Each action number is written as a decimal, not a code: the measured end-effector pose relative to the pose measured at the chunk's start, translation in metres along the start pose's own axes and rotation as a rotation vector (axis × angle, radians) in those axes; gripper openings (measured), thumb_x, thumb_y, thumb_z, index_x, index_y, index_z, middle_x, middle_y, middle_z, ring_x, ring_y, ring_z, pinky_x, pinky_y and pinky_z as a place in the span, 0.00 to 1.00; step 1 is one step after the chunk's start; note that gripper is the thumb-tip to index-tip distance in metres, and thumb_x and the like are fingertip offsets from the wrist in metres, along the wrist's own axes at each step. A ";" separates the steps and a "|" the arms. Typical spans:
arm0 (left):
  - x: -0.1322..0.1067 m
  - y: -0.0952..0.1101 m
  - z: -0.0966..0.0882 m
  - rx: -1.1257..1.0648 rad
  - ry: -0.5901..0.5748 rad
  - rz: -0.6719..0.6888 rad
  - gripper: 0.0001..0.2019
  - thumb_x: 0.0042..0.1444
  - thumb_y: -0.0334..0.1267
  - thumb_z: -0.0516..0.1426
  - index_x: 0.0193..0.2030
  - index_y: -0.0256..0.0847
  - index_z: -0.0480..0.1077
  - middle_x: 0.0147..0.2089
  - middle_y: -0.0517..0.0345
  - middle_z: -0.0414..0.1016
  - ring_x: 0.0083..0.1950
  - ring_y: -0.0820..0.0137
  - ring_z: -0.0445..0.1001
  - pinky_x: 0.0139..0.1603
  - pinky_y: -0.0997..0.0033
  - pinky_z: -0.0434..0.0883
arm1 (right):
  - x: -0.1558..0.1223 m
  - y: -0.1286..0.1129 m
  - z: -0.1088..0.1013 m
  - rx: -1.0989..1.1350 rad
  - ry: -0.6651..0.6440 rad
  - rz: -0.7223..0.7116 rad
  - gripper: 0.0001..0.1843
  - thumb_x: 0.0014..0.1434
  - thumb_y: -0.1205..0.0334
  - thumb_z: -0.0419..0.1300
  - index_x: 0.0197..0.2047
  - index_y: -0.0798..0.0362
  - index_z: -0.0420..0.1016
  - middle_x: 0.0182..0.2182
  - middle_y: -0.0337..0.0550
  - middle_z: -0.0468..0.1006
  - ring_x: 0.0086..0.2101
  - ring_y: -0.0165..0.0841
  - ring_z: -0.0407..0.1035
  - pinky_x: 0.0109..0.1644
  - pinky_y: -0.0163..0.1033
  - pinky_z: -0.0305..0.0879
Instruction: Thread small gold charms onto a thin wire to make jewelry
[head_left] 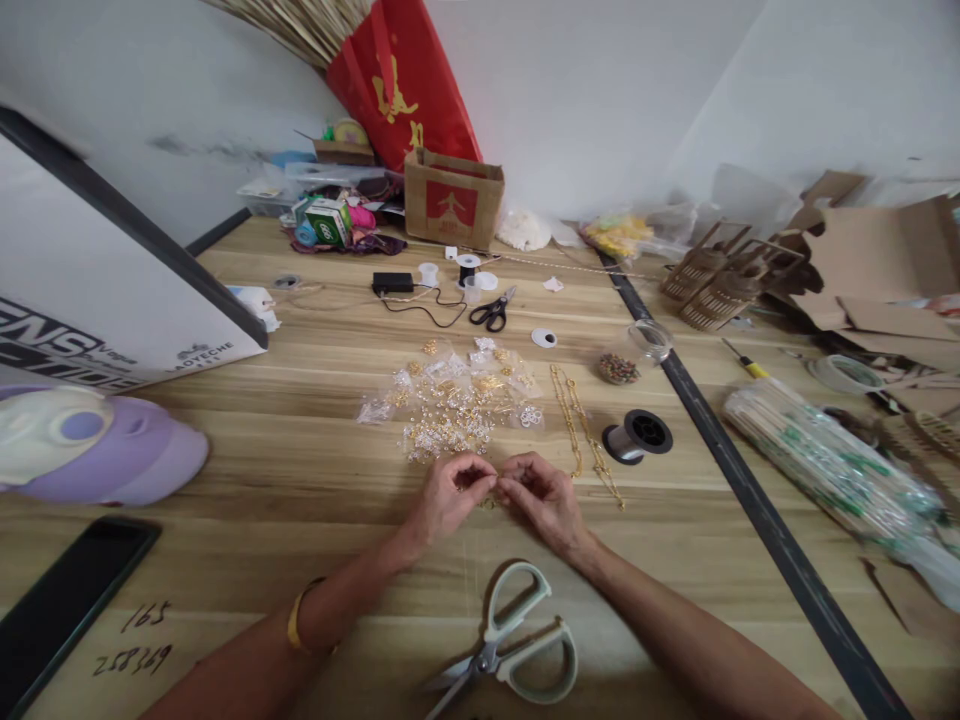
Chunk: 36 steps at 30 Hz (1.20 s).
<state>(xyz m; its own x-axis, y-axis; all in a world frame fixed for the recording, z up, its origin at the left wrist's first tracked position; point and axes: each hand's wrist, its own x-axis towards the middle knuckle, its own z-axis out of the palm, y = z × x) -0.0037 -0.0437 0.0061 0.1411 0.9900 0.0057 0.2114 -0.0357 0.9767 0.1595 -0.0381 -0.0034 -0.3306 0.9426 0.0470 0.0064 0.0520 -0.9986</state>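
My left hand [450, 495] and my right hand [544, 497] meet fingertip to fingertip over the wooden table [300, 480]. Both are pinched on a small gold jewellery piece [489, 496] held between them; its details are too small to make out. Just beyond the hands lies a heap of small clear bags with gold and silver findings [450, 400]. Gold chains [581, 430] lie to the right of the heap. A spool of clear thread [637, 436] sits beside the chains. Pale-handled scissors [510, 645] lie between my forearms.
A purple cap [112, 455] and a dark phone [64, 600] lie at the left, with a white box [97, 270] behind. Black scissors [491, 312], small spools, a bead jar [619, 367] and a cardboard bag [452, 198] stand farther back. Bagged sticks [825, 465] and cardboard lie at the right.
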 end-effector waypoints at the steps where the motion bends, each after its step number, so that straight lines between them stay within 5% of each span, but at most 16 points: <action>1: 0.000 0.000 0.000 0.008 -0.003 0.003 0.04 0.49 0.32 0.57 0.29 0.35 0.72 0.28 0.57 0.75 0.30 0.72 0.71 0.32 0.75 0.68 | 0.000 0.001 0.000 0.018 -0.005 -0.004 0.12 0.55 0.55 0.61 0.37 0.54 0.68 0.22 0.38 0.73 0.23 0.29 0.67 0.27 0.33 0.64; 14: 0.001 0.001 -0.004 0.165 -0.076 0.140 0.07 0.53 0.34 0.55 0.29 0.36 0.73 0.28 0.55 0.75 0.31 0.70 0.72 0.33 0.74 0.67 | 0.002 0.005 -0.002 0.071 -0.031 -0.012 0.11 0.56 0.56 0.62 0.37 0.54 0.68 0.24 0.37 0.72 0.24 0.28 0.67 0.28 0.33 0.64; 36: -0.001 0.008 -0.008 0.192 -0.177 0.125 0.10 0.57 0.36 0.52 0.28 0.37 0.70 0.23 0.59 0.72 0.25 0.74 0.69 0.29 0.76 0.67 | 0.002 -0.005 -0.006 -0.018 -0.069 -0.006 0.13 0.57 0.51 0.59 0.35 0.54 0.68 0.23 0.37 0.69 0.23 0.27 0.62 0.25 0.32 0.58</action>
<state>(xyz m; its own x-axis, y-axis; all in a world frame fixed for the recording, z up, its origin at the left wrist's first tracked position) -0.0099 -0.0437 0.0161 0.3408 0.9376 0.0698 0.3582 -0.1981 0.9124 0.1645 -0.0345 0.0018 -0.3951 0.9172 0.0507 0.0213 0.0643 -0.9977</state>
